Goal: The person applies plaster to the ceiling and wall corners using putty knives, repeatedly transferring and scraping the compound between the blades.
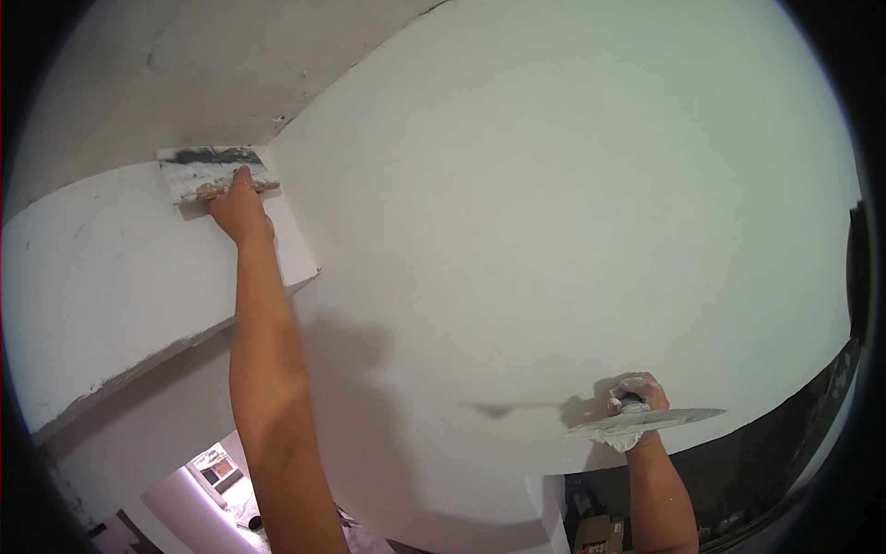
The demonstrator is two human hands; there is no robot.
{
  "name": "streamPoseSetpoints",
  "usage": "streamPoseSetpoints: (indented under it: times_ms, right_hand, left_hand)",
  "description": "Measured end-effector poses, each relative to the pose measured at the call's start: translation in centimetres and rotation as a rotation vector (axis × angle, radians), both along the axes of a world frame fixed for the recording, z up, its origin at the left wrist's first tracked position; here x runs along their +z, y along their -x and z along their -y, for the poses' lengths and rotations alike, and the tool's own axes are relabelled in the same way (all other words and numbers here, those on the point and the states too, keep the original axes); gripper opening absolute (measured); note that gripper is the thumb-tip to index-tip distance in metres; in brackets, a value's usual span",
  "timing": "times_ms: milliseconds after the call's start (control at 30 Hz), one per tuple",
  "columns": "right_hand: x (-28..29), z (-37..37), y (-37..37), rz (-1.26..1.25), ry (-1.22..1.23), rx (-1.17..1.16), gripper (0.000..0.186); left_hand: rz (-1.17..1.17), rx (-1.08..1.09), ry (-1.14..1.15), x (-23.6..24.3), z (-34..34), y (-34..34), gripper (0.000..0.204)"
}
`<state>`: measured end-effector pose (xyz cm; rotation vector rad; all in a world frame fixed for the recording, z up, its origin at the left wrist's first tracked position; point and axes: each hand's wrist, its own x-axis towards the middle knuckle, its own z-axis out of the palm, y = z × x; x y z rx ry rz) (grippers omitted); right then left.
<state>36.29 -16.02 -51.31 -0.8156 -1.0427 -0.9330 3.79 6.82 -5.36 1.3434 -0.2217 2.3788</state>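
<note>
High at the upper left, my left hand [240, 210] grips a wide putty knife [217, 159], one finger stretched along its smeared blade. The blade lies against the white wall band just under the grey ceiling, close to the inner corner. Down at the lower right, my right hand [646, 388] is wrapped round the handle of a plastering trowel [678, 421]. This trowel is seen nearly edge-on, its blade roughly level. White putty [618, 441] clings to the blade's left part, and more coats the fingers.
A large white wall [554, 212] fills the middle and right, meeting the rough grey ceiling [231, 74] along a slanting edge. The beam's lower edge [138, 369] juts at left. Below are a lit room [217, 471] and, at lower right, a dark opening with a cardboard box [600, 533].
</note>
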Motion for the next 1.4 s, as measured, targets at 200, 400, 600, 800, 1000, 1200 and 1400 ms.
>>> streamPoseSetpoints:
  times_ms: [200, 400, 600, 800, 1000, 1200, 1400]
  right_hand:
    - [-2.3, 0.5, -2.3, 0.059, 0.006, -0.106, 0.034]
    - [-1.5, 1.1, -1.7, 0.059, 0.017, -0.114, 0.033]
    - [-1.3, 1.0, -1.4, 0.044, -0.008, -0.081, 0.03]
    - [-1.7, 0.8, -1.5, 0.009, -0.01, -0.1, 0.032]
    - [-1.9, 0.5, -2.1, 0.009, 0.024, -0.154, 0.032]
    - [-2.0, 0.4, -2.0, 0.03, 0.034, -0.143, 0.033]
    - [-2.0, 0.3, -2.1, 0.023, 0.026, -0.129, 0.033]
  left_hand:
    - [0.085, -0.124, 0.015, -2.4, 1.8, -3.1, 0.046]
    - [0.086, -0.171, -0.074, -0.6, 6.7, -8.4, 0.043]
    - [-0.069, -0.01, -0.287, -2.7, 8.5, -13.7, 0.04]
    - [0.082, -0.032, -0.089, -5.5, 5.2, -8.0, 0.046]
    - [0.109, 0.11, 0.088, -3.7, 1.3, -4.9, 0.046]
    - [0.129, 0.061, 0.116, -2.7, 0.7, -5.5, 0.049]
    - [0.199, -0.145, 0.108, 0.2, 0.4, -6.6, 0.051]
